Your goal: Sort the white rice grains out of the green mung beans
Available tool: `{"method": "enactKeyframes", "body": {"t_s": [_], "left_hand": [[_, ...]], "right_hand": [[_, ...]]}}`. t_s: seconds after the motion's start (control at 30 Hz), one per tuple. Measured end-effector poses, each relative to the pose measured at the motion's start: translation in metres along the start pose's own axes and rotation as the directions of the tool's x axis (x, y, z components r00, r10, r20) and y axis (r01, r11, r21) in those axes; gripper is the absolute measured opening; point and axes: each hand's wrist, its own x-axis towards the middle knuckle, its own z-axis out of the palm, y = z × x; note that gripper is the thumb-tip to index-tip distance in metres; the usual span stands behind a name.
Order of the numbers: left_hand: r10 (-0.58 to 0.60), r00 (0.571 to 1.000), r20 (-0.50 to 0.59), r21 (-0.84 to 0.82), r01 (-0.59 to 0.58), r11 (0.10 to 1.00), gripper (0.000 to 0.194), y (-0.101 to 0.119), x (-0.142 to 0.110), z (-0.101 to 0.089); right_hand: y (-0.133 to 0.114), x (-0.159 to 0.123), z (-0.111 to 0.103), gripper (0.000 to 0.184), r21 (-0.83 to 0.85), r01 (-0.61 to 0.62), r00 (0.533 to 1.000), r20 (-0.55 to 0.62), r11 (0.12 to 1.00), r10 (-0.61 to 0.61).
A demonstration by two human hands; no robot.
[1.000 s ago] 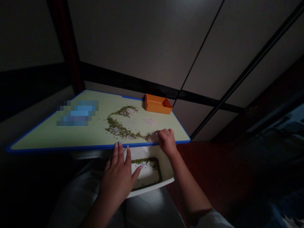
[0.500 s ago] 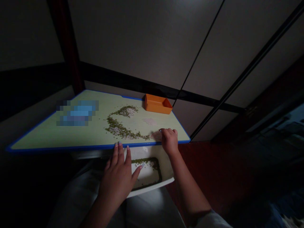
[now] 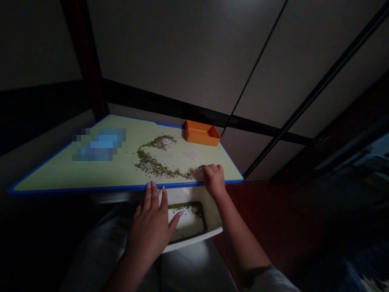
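My right hand (image 3: 214, 179) is closed in a pinch low over the right front of the tabletop (image 3: 121, 172). At its fingertips is a thin, see-through piece with faint curved lines (image 3: 197, 174); its kind is unclear. Just left of it ends a curved trail of small green grains (image 3: 153, 165), which look like beans. My left hand (image 3: 153, 221) lies flat with fingers spread, fingertips at the table's blue front edge and thumb over a white tub (image 3: 214, 215). More green grains (image 3: 197, 211) lie along the sides of the tub's floor, partly hidden by that hand.
An orange open box (image 3: 202, 134) stands at the table's back right corner. A pale pink patch (image 3: 191, 155) shows on the tabletop. At the left is a blurred blue area (image 3: 103, 144). Behind the table rise cabinet panels (image 3: 170, 52); the tub rests at my lap.
My right hand has shifted slightly left toward the grains, the thin piece with it. My left hand, the tub and the orange box have stayed in place.
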Motion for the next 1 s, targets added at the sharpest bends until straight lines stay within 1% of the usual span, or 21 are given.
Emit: {"method": "enactKeyframes", "body": {"t_s": [0.3, 0.5, 1.0], "left_hand": [[0.012, 1.000, -0.029, 0.005, -0.012, 1.000, 0.077, -0.0010, 0.0011, 0.0046], [0.014, 0.999, -0.034, 0.016, -0.013, 1.000, 0.076, -0.0010, 0.0006, 0.0040], [0.014, 1.000, -0.024, 0.016, -0.014, 1.000, 0.077, -0.0017, 0.0008, 0.0038]], "right_hand": [[0.0019, -0.0026, -0.0013, 0.023, -0.002, -0.025, 1.000, 0.001, 1.000, 0.025], [0.0040, -0.0043, -0.0001, 0.023, 0.034, -0.005, 1.000, -0.003, 0.999, 0.005], [0.0073, -0.0064, 0.0018, 0.023, 0.109, -0.011, 1.000, -0.020, 0.994, 0.013]]}}
